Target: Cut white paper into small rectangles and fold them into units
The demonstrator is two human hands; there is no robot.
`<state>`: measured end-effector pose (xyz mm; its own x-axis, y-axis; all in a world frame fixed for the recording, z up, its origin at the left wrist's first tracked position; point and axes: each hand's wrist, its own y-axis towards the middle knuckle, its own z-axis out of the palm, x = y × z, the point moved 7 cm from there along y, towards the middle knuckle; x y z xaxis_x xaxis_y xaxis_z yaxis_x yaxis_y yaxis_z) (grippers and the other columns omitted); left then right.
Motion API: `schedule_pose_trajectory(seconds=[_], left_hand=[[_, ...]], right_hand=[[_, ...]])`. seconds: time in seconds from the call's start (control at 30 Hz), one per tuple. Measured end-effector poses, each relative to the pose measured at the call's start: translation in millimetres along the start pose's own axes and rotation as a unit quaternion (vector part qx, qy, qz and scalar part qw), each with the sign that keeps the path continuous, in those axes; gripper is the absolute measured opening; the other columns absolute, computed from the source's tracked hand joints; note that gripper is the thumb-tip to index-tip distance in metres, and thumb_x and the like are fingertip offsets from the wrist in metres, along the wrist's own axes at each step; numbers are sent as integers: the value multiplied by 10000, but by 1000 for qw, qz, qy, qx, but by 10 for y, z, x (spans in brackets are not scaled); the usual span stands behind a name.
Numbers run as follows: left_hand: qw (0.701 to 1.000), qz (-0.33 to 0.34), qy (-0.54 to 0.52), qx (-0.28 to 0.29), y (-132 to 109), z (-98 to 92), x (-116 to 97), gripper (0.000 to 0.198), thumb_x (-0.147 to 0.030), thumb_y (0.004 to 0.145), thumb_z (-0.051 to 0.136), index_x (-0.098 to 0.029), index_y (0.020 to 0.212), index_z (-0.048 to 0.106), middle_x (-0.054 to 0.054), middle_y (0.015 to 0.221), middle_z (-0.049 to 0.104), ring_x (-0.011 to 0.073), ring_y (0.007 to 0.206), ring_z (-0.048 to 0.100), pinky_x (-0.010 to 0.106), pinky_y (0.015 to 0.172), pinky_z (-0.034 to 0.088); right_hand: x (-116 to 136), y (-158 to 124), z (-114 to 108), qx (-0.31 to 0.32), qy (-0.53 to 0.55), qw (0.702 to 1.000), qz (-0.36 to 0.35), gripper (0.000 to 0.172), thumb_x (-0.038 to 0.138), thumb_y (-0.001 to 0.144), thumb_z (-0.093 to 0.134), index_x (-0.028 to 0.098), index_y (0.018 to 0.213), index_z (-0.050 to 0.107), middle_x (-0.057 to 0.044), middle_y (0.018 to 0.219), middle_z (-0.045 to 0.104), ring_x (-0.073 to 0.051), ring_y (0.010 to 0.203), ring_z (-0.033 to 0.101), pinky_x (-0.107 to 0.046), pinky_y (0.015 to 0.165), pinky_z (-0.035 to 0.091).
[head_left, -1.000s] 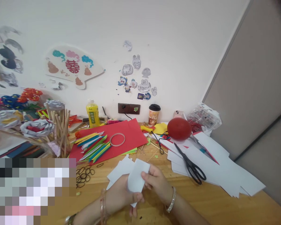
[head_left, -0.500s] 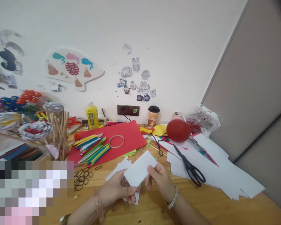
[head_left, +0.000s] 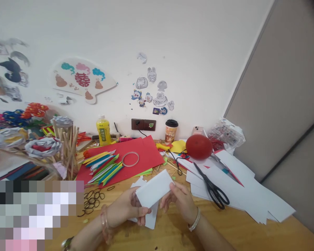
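Pinches a folded white paper [head_left: 155, 190] at its lower left between thumb and fingers of the left grip [head_left: 125, 210], above the counter [head_left: 170, 235]. Touches the right edge of the same paper with the thumb of the right grip [head_left: 182, 202], fingers half curled below; cannot tell from this angle whether pinching or merely in contact. Wears a pink bangle [head_left: 104, 221] on the left arm and a silver bracelet [head_left: 195, 219] on the right.

Shows further white sheets [head_left: 151, 218] directly beneath the folded paper. Shows dark elastic bands [head_left: 94, 199] in a loose cluster near the left grip. To the right, shows black scissors [head_left: 215, 193] lying across spread white pieces [head_left: 246, 191], blades pointing away.

Farther back, shows a red sheet [head_left: 148, 150] bearing folded coloured strips [head_left: 104, 167] and a thin ring [head_left: 131, 159]. At right rear, shows a red rounded object [head_left: 199, 147].

Along the wall [head_left: 204, 52], shows an upright yellow bottle [head_left: 103, 130], its vertical label beginning 冰糖, with lower characters too small to read surely. Near the outlet [head_left: 143, 124], shows a black-lidded cup [head_left: 171, 132] printed with lettering too small to confirm.

On the wall, shows a fan-shaped cutout [head_left: 82, 82] marked 囍 in red, left of cartoon cutouts [head_left: 160, 100].
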<state>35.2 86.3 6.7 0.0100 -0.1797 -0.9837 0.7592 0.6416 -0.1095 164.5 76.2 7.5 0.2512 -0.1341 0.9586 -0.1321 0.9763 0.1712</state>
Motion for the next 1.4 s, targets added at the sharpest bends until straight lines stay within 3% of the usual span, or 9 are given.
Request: schedule_pose_trajectory(seconds=[0.23, 0.37, 0.47, 0.53, 0.63, 0.73, 0.93, 1.17, 1.4], left_hand=[[999, 1, 24, -33, -43, -206, -71, 372, -275, 601, 746, -103, 868, 553, -8, 584, 617, 94, 442, 561, 206, 455, 433], [987, 52, -14, -152, -47, -392, -154, 442, -253, 616, 743, -92, 976, 544, -33, 475, 594, 81, 416, 531, 186, 458, 436], [956, 30, -144, -252, -51, -471, 14, 440, -256, 610, 754, -119, 965, 532, 21, 648, 661, 102, 552, 607, 185, 546, 481], [941, -14, -237, -242, -22, -358, 177, 395, -336, 646, 719, -122, 924, 537, 107, 870, 670, 173, 755, 650, 244, 678, 511], [933, -10, -316, -174, 3, -102, 218, 452, -461, 708, 619, -134, 1006, 523, 142, 1001, 634, 247, 925, 615, 341, 780, 497], [932, 18, -296, -206, -56, -47, 135, 523, -446, 700, 629, -174, 1116, 466, 98, 955, 654, 235, 904, 618, 359, 784, 490], [950, 12, -33, -311, -121, -287, 21, 692, -518, 528, 698, -120, 1056, 494, 82, 783, 672, 276, 831, 622, 339, 690, 498], [942, 59, 61, -324, -97, -279, 21, 462, -528, 580, 632, -139, 818, 556, 93, 779, 679, 257, 739, 631, 303, 598, 504], [957, -26, 13, -289, -58, -274, 147, 410, -548, 625, 582, -165, 742, 493, 13, 460, 613, 147, 355, 534, 235, 349, 416]], right_hand=[[223, -14, -125, 25, -254, 966, -40, 420, 455, 802, 476, 180, 485, 492, 41, 384, 457, -94, 400, 430, -230, 495, 377], [227, -37, -68, -42, -298, 949, -98, 442, 459, 844, 386, 188, 503, 458, 58, 372, 417, -87, 371, 406, -224, 480, 371], [238, -102, 21, -124, -413, 882, -191, 451, 374, 878, 357, 182, 483, 459, 31, 421, 461, -96, 417, 442, -216, 461, 341], [250, -159, 135, -134, -501, 813, -263, 397, 310, 889, 349, 169, 581, 557, 6, 476, 516, -114, 454, 467, -228, 459, 323], [236, -218, 299, -85, -581, 736, -338, 305, 227, 897, 324, 151, 929, 618, -43, 620, 620, -154, 565, 539, -259, 521, 356], [209, -228, 396, -21, -609, 716, -341, 316, 269, 895, 335, 156, 1073, 571, -71, 726, 652, -180, 651, 572, -281, 574, 388], [197, -225, 501, 6, -545, 797, -262, 630, 653, 756, 375, 180, 1147, 519, -37, 685, 618, -179, 607, 568, -277, 580, 398], [74, -179, 435, -38, -449, 880, -146, 256, 196, 800, 384, 159, 960, 579, -19, 654, 590, -140, 570, 539, -226, 537, 395], [-157, -39, 124, -93, -173, 981, 11, 205, 222, 751, 430, 141, 884, 564, 43, 508, 509, -96, 397, 460, -195, 398, 374]])
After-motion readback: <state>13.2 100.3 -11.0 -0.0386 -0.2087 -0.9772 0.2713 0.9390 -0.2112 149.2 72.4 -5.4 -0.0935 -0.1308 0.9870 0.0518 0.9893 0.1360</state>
